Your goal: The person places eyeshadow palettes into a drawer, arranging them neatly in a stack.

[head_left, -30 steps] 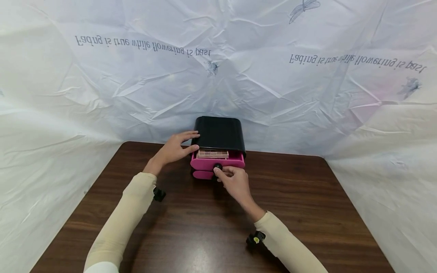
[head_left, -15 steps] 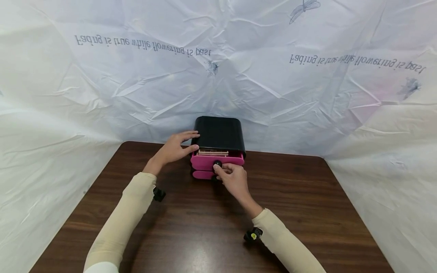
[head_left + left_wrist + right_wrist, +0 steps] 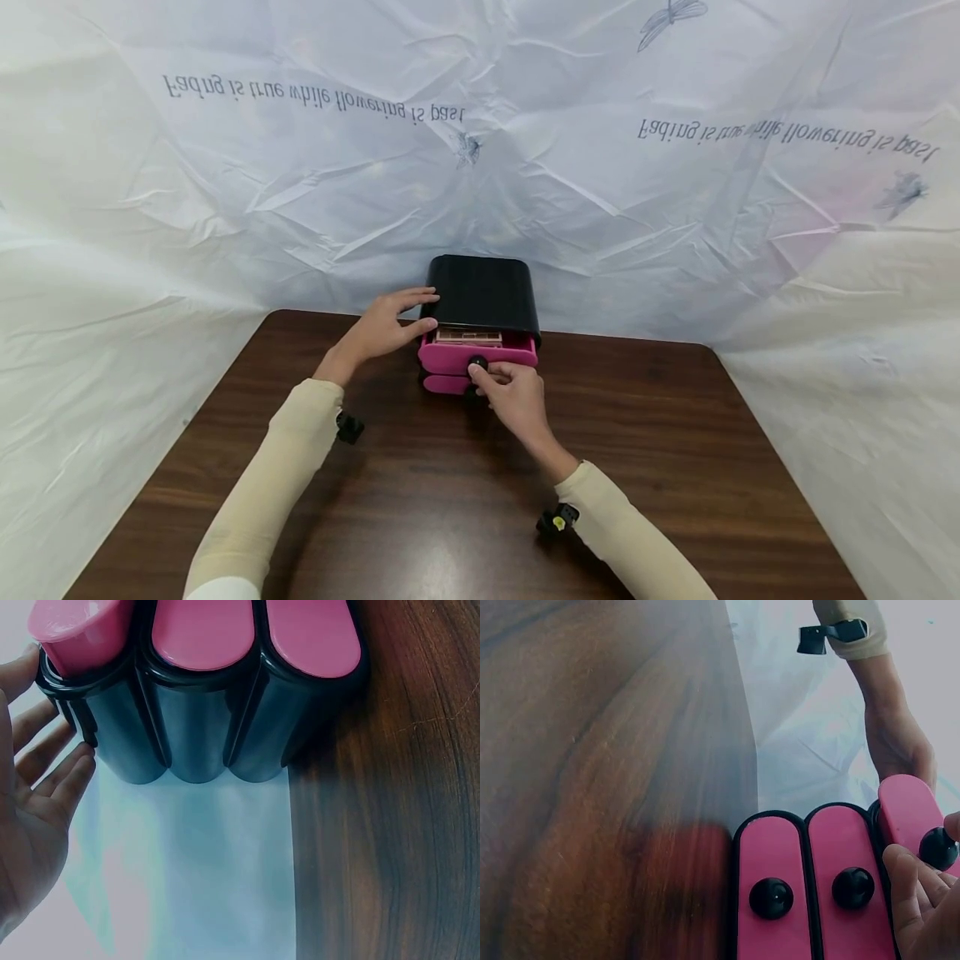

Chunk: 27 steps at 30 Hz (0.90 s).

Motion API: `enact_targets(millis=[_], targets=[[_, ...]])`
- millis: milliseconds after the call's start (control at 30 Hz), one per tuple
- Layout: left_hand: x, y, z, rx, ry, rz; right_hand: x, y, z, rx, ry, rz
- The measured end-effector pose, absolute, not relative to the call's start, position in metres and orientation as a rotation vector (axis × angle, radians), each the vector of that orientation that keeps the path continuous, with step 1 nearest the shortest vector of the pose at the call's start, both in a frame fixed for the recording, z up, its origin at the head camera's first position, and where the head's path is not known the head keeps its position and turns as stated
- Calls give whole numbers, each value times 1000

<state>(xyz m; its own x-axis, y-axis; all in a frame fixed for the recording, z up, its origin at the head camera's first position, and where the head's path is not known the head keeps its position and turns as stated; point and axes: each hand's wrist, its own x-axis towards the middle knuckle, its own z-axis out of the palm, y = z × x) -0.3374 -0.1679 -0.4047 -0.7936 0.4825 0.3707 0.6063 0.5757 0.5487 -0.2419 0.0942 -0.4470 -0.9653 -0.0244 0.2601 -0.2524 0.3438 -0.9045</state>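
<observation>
1. Since a second ago the top drawer (image 3: 477, 353) has slid partway back into the black drawer box (image 3: 483, 293), with less of the palette (image 3: 468, 336) inside it showing.
2. Right hand (image 3: 515, 398): fingers (image 3: 911, 889) pinch the drawer's black knob (image 3: 477, 363); a closing push looks in hand, and it calls for a straight shove.
3. Left hand (image 3: 381, 327): fingers (image 3: 56, 776) spread flat against the box's left side, steadying it.
4. The box sits at the far edge of the brown surface (image 3: 450, 492), against the white sheet (image 3: 300, 183); two lower drawers stay closed beneath, nothing blocks.
</observation>
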Motion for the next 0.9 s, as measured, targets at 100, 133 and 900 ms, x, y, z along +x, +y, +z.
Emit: enact_targets(millis=[100,133,900], targets=[[-338,-168,-406,-925,-2617,-1010,-247,94,-447,247,-2390,1703],[-338,-167,-406,-927,-2616,-1011,-249,94,-448,244,-2386,1717],[-338,-169,-406,-938,-2627,-1042,-255,122,-438,288,-2437,1745]])
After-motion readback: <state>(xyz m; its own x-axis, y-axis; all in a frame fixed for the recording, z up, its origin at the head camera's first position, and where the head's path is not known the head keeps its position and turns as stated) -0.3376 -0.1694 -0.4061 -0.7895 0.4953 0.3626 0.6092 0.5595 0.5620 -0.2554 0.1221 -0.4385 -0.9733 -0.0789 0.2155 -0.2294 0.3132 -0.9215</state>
